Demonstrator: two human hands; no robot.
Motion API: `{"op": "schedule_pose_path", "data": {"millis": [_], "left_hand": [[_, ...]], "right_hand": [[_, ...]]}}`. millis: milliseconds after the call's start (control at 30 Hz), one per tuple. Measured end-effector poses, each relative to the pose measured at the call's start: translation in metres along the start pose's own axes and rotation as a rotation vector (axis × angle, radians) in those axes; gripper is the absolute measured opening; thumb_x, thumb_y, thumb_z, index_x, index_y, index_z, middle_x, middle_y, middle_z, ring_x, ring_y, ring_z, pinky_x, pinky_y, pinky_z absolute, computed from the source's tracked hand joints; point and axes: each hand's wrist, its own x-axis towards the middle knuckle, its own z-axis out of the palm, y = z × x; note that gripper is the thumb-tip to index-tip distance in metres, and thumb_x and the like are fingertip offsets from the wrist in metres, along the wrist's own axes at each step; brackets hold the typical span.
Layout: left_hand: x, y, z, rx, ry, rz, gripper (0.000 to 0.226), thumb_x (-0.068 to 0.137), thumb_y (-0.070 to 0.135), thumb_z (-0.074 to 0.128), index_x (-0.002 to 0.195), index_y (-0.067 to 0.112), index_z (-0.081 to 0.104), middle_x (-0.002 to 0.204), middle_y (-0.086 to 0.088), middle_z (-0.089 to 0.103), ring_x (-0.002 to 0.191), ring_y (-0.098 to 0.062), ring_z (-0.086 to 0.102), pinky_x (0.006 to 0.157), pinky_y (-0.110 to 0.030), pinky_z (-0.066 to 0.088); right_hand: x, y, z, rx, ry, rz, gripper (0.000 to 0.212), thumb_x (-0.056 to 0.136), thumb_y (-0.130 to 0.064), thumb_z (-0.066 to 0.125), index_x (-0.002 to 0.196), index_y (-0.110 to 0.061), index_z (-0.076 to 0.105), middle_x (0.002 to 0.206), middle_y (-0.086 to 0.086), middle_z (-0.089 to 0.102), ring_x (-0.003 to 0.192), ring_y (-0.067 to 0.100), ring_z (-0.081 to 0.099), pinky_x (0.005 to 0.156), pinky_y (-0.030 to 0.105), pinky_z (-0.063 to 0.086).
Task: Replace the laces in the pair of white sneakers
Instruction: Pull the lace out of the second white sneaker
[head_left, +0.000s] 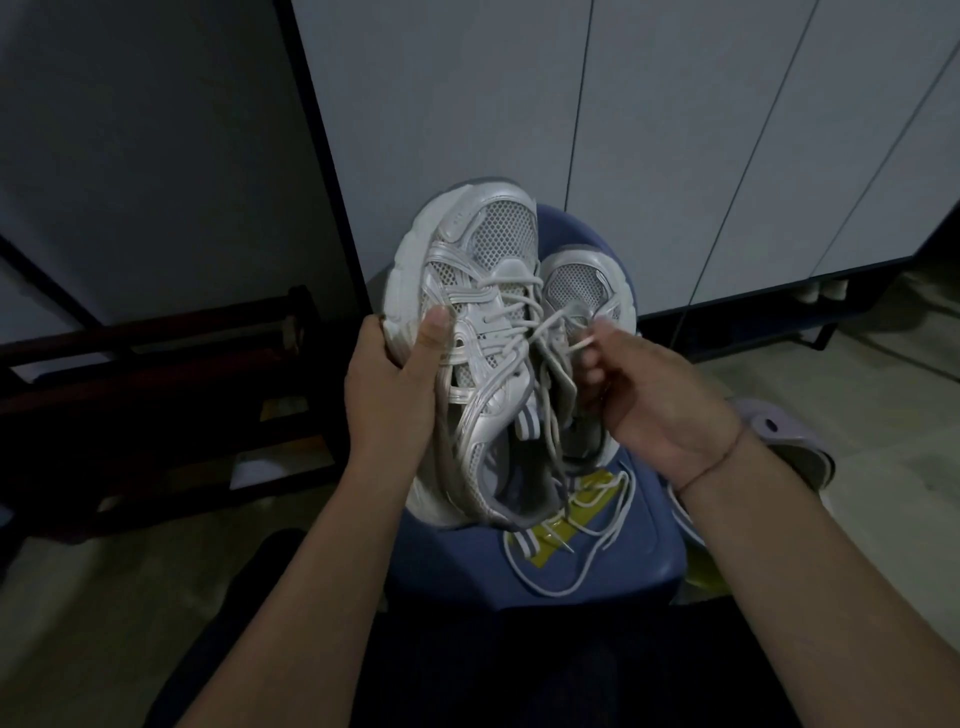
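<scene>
Left hand is gripping the larger white sneaker by its left sole edge, thumb on the upper, tilting it over the blue stool, with the second sneaker lying just to its right. Right hand is pinching the tip of the lace between curled fingers. Lacing is crossing only the far eyelets and a loose lace is lying on the stool's near side, so the job is looking barely begun, with both shoes needing work.
</scene>
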Motion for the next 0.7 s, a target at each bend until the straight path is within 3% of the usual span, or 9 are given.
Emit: {"op": "schedule_pose_path", "data": {"millis": [133,200,267,333,467,600,700], "left_hand": [[0.002,-0.003,-0.002,-0.012,0.016,-0.017,0.028,0.089,0.049,0.062,0.084,0.022,0.057,0.083,0.010,0.064,0.068,0.009,0.058,0.063,-0.010,0.044],[0.002,-0.004,-0.002,-0.008,0.024,-0.029,0.030,0.088,0.052,0.062,0.084,0.023,0.057,0.084,0.010,0.065,0.070,0.006,0.058,0.065,-0.014,0.045],[0.002,-0.005,-0.001,-0.005,0.020,-0.036,0.029,0.088,0.052,0.062,0.084,0.024,0.057,0.084,0.010,0.065,0.069,0.008,0.058,0.064,-0.012,0.046],[0.002,-0.004,0.000,0.000,0.015,-0.029,0.028,0.088,0.051,0.062,0.084,0.024,0.056,0.083,0.010,0.065,0.066,0.011,0.057,0.060,-0.007,0.044],[0.001,-0.005,0.002,0.015,0.013,-0.016,0.035,0.087,0.052,0.062,0.087,0.018,0.058,0.082,0.009,0.065,0.065,0.010,0.057,0.060,-0.008,0.044],[0.001,-0.005,0.001,0.001,0.004,-0.023,0.032,0.088,0.051,0.062,0.086,0.020,0.058,0.083,0.009,0.065,0.066,0.010,0.058,0.059,-0.007,0.044],[0.003,-0.004,-0.002,0.006,0.008,-0.024,0.031,0.088,0.052,0.062,0.085,0.021,0.058,0.083,0.009,0.065,0.066,0.011,0.057,0.059,-0.006,0.043]], "right_hand": [[0.006,-0.022,-0.019,0.491,-0.059,0.083,0.022,0.060,-0.021,0.077,0.057,-0.016,0.056,0.052,-0.009,0.050,0.042,0.002,0.045,0.045,0.013,0.039],[0.007,-0.020,-0.021,0.457,-0.042,0.075,0.021,0.066,-0.024,0.075,0.065,-0.016,0.056,0.054,-0.008,0.052,0.042,0.001,0.046,0.044,0.013,0.040],[0.004,-0.011,-0.014,0.251,-0.016,0.084,0.014,0.079,-0.029,0.060,0.078,-0.015,0.058,0.058,-0.006,0.053,0.044,0.000,0.046,0.045,0.011,0.041],[0.001,0.001,-0.002,0.067,-0.006,0.055,0.014,0.086,-0.020,0.057,0.084,-0.010,0.067,0.062,-0.003,0.058,0.048,0.002,0.049,0.046,0.011,0.042],[-0.005,0.009,0.008,-0.079,0.046,-0.066,0.026,0.085,-0.009,0.058,0.066,-0.009,0.075,0.058,-0.001,0.062,0.051,0.005,0.051,0.050,0.013,0.046],[-0.002,-0.004,0.006,0.061,0.080,-0.066,0.024,0.093,-0.015,0.051,0.072,-0.008,0.062,0.052,-0.003,0.056,0.043,0.002,0.045,0.044,0.011,0.040],[0.004,-0.020,-0.010,0.293,0.115,-0.034,0.029,0.096,-0.027,0.044,0.071,-0.016,0.051,0.048,-0.008,0.050,0.038,-0.001,0.041,0.042,0.010,0.035]]}}
